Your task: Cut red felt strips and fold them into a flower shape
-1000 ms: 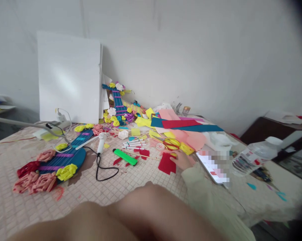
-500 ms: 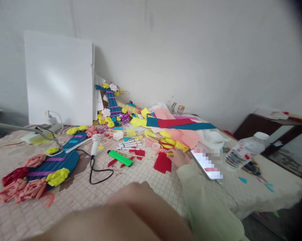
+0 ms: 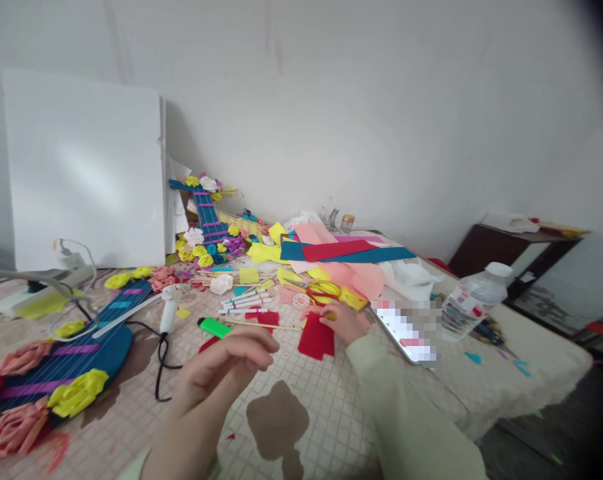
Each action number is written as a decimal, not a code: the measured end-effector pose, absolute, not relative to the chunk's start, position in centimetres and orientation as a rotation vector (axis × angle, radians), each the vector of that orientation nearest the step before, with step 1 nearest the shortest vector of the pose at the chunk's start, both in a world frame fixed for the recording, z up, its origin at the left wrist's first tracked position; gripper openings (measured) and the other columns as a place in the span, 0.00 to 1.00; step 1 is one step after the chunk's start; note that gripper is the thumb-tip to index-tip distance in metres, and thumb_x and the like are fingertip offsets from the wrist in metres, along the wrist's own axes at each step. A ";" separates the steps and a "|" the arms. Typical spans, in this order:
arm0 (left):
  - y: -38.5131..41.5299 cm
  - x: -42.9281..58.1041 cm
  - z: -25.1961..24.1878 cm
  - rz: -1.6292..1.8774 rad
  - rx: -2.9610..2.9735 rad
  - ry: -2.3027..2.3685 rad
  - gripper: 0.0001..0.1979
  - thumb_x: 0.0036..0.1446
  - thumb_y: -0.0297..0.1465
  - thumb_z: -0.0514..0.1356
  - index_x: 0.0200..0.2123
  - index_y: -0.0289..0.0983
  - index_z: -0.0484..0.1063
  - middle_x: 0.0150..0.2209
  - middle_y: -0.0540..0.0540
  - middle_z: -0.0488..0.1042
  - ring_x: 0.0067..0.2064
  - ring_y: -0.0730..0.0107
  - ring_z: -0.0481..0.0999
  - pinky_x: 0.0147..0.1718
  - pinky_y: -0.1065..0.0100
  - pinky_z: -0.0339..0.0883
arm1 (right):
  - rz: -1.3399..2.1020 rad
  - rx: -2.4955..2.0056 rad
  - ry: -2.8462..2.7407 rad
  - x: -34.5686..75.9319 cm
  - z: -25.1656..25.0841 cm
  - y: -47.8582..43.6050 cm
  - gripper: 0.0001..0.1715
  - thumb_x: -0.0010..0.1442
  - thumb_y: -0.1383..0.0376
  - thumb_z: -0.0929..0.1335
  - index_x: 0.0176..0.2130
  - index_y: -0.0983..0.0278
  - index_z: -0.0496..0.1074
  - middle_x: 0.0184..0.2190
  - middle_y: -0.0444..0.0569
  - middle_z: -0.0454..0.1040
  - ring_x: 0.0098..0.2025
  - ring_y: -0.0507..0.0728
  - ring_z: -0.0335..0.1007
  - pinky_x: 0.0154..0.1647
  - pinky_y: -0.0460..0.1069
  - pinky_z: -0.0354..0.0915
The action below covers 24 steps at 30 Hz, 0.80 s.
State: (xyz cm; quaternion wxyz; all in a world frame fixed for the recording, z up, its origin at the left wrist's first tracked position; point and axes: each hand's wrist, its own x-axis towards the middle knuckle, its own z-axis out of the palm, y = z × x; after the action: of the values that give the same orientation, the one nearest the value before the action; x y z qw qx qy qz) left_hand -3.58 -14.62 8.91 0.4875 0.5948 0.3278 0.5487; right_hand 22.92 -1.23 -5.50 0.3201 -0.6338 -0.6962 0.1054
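My left hand (image 3: 226, 373) is raised over the near side of the table, its fingers loosely curved and nothing seen in them. Its shadow falls on the tiled cloth. Farther right, my right hand (image 3: 345, 323) is at the edge of a red paper piece (image 3: 315, 337). Its fingers are bent together round a small yellow thing, too small to tell. Yellow-handled scissors (image 3: 323, 291) lie just behind that hand. Partly hidden behind my left hand is a bright green cutter-like object (image 3: 214, 327). A thin stick (image 3: 276, 326) reaches to the red paper.
At left lie a blue guitar shape (image 3: 109, 350) with paper flowers and a white glue gun (image 3: 169, 310) with a black cord. Markers (image 3: 244, 303) and paper strips (image 3: 349, 252) are farther back. A phone (image 3: 404, 331) and a water bottle (image 3: 474, 300) stand or lie at right.
My left hand has come up from a blurred position low in front, and its fingers now show. The view has shifted to the right. My right hand stays by the red paper.
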 end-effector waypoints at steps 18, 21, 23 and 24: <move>-5.4 -2.5 -0.4 0.966 1.613 0.977 0.08 0.51 0.31 0.52 0.33 0.35 0.68 0.32 0.45 0.70 0.36 0.67 0.69 0.31 0.69 0.62 | 0.446 -1.617 -1.542 24.5 -2.3 -1.5 0.10 0.47 0.62 0.64 0.29 0.66 0.70 0.33 0.51 0.72 0.36 0.57 0.68 0.38 0.52 0.62; -5.4 -2.8 -0.7 1.072 1.731 1.029 0.08 0.52 0.31 0.53 0.34 0.36 0.69 0.36 0.44 0.70 0.39 0.64 0.68 0.37 0.66 0.62 | 0.662 -1.487 -1.563 22.9 0.0 -2.2 0.12 0.47 0.60 0.65 0.31 0.66 0.68 0.30 0.49 0.72 0.32 0.54 0.67 0.33 0.49 0.63; -5.7 -3.2 -0.6 1.165 1.802 1.042 0.09 0.51 0.31 0.54 0.37 0.37 0.68 0.42 0.43 0.69 0.45 0.62 0.65 0.41 0.64 0.60 | 0.948 -1.316 -1.643 21.0 1.9 -2.7 0.12 0.47 0.60 0.66 0.30 0.66 0.67 0.28 0.47 0.71 0.29 0.52 0.66 0.30 0.47 0.62; -5.8 -3.4 -0.4 1.207 1.829 1.045 0.11 0.51 0.30 0.54 0.40 0.38 0.67 0.44 0.43 0.67 0.48 0.61 0.63 0.43 0.63 0.59 | 1.091 -1.238 -1.696 20.0 2.8 -2.8 0.12 0.47 0.60 0.67 0.30 0.66 0.66 0.26 0.46 0.70 0.28 0.51 0.65 0.28 0.46 0.61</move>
State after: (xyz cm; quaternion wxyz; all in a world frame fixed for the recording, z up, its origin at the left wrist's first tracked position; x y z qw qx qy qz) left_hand -3.45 -5.77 -0.42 0.3494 0.7059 0.4034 0.4657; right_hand 19.97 -2.83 2.83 0.3777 -0.4844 -0.6636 0.4270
